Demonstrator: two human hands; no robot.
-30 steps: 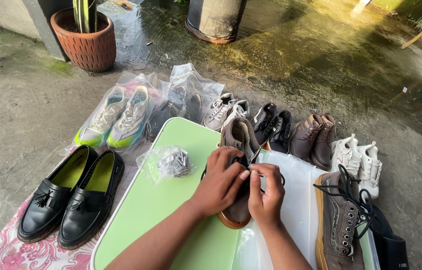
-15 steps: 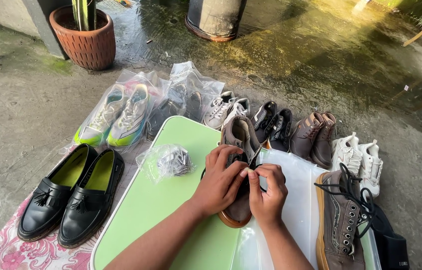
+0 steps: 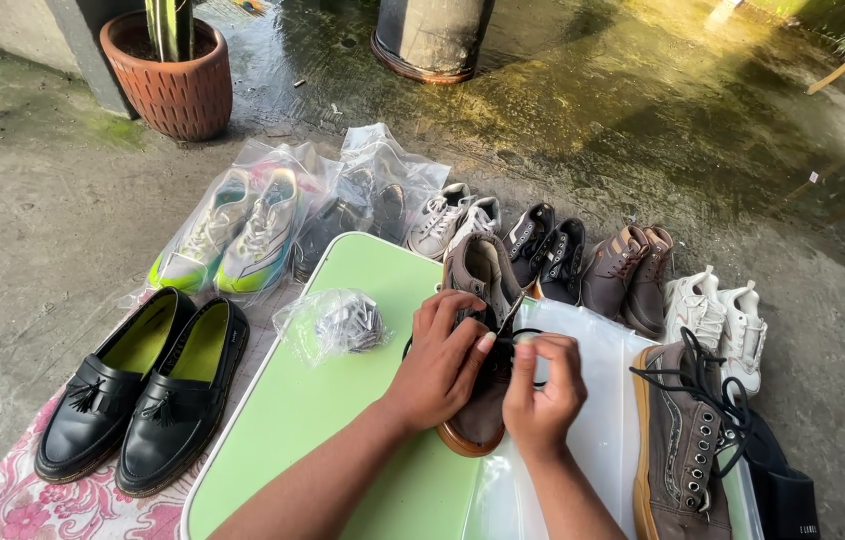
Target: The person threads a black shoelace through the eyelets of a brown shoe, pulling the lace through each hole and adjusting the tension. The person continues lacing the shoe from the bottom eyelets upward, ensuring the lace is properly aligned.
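On the green desk (image 3: 323,420), a brown shoe (image 3: 481,300) lies with its heel toward the person and its toe pointing away. The left hand (image 3: 440,362) rests over the shoe's middle, fingers curled around its upper. The right hand (image 3: 543,385) sits just beside it, thumb and fingers pinching a black lace (image 3: 521,335) that loops across the shoe. To the right, a second brown shoe (image 3: 681,440) with loose black laces lies on a clear plastic sheet (image 3: 598,400). A small bag (image 3: 335,322) of grey bits sits on the desk to the left of the hands. On the floor lie black loafers (image 3: 148,395) on a floral cloth (image 3: 33,495), bagged sneakers (image 3: 238,235), and further pairs in a row behind the desk. A clay pot (image 3: 171,85) stands at the back left.
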